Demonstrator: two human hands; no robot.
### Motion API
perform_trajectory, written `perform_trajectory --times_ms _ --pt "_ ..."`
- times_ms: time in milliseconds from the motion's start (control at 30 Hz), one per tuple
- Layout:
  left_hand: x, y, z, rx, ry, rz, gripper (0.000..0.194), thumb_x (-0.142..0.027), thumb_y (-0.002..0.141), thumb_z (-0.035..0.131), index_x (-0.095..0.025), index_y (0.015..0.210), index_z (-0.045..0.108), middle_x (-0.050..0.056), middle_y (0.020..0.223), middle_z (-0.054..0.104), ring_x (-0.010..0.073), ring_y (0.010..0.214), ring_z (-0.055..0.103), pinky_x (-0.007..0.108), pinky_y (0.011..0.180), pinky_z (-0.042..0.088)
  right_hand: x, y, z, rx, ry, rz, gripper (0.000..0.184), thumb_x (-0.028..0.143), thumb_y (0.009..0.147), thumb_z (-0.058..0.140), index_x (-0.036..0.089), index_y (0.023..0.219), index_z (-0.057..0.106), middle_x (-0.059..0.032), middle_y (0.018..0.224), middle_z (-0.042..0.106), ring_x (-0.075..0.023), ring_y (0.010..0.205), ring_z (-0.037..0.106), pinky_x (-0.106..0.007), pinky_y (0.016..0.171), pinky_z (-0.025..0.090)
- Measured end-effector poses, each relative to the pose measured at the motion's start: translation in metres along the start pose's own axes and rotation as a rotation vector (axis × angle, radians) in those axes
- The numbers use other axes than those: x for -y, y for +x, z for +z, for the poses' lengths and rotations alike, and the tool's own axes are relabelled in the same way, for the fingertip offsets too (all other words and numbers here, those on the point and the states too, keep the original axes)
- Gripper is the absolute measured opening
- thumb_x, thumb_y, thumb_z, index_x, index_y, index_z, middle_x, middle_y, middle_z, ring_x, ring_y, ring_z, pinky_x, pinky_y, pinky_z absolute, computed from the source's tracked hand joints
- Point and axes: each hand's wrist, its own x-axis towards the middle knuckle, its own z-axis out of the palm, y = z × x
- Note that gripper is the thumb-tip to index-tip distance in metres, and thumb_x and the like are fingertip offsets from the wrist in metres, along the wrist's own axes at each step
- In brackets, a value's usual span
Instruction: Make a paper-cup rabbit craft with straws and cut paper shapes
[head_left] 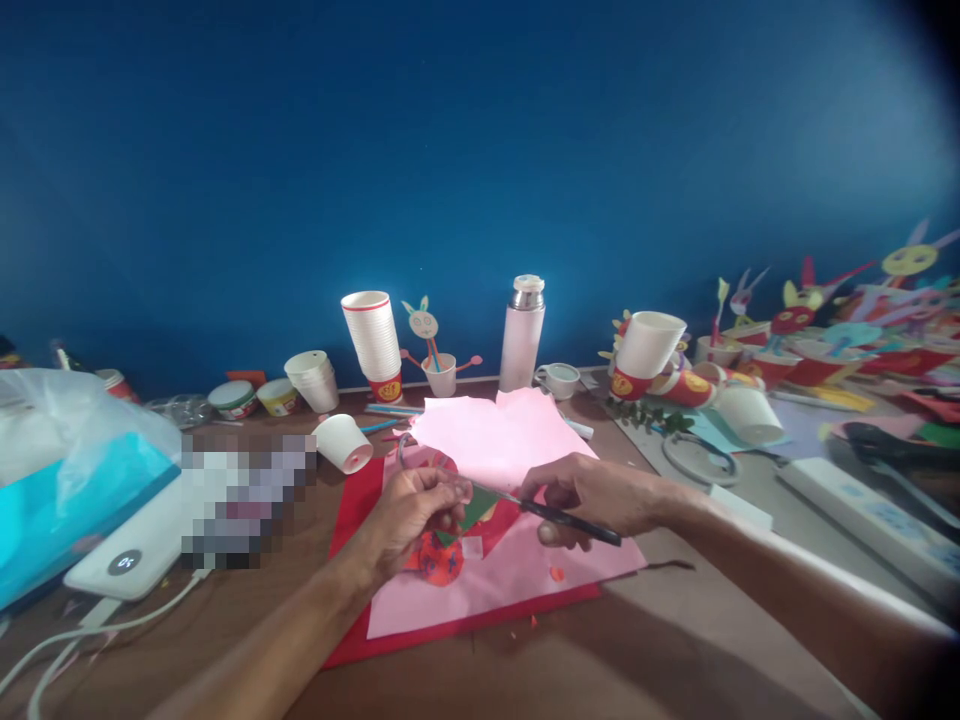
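Observation:
My right hand [592, 498] is closed around scissors [570, 522] with black handles, seen nearly edge-on. Their thin metal blades point left, reaching the fingertips of my left hand [427, 510]. That hand is closed in a pinch, and whatever sits between finger and thumb is too small to make out. Just below the blades is a piece of green paper [478, 508]. An orange-red round cutout [441, 566] with dark markings lies under my left hand. Both hands are over a pink sheet [517, 590], which rests on red paper [349, 520].
Behind the sheet stand a stack of paper cups [373, 335], a cup figure with a rabbit head [424, 325] and a pink thermos [523, 340]. A power bank [142, 550] with cables lies left. At right are a power strip [870, 520] and several paper-cup figures [795, 325].

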Motion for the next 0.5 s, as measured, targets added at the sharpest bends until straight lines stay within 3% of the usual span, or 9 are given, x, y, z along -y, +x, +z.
perform_trajectory --times_ms 267,500 --pt "0.0001 0.0005 -0.0002 0.009 0.006 -0.013 0.013 -0.023 0.063 0.066 -0.011 0.064 0.061 0.001 0.052 0.058 0.0078 0.044 0.051 0.021 0.046 0.041 -0.0026 0.0018 -0.0011 -0.019 0.007 0.039 0.039 0.044 0.066 0.064 0.019 0.096 0.059 -0.0005 0.059 0.06 -0.0091 0.046 0.051 -0.016 0.036 0.039" --pt "-0.0001 -0.0006 0.0025 -0.017 0.004 -0.044 0.013 -0.023 0.062 0.067 -0.011 0.064 0.061 0.0 0.053 0.058 0.0073 0.044 0.05 0.02 0.046 0.041 -0.0027 0.0015 -0.0044 -0.063 -0.107 -0.006 0.041 0.046 0.062 0.067 0.02 0.093 0.062 0.0031 0.051 0.054 -0.0059 0.041 0.041 -0.015 0.034 0.031"
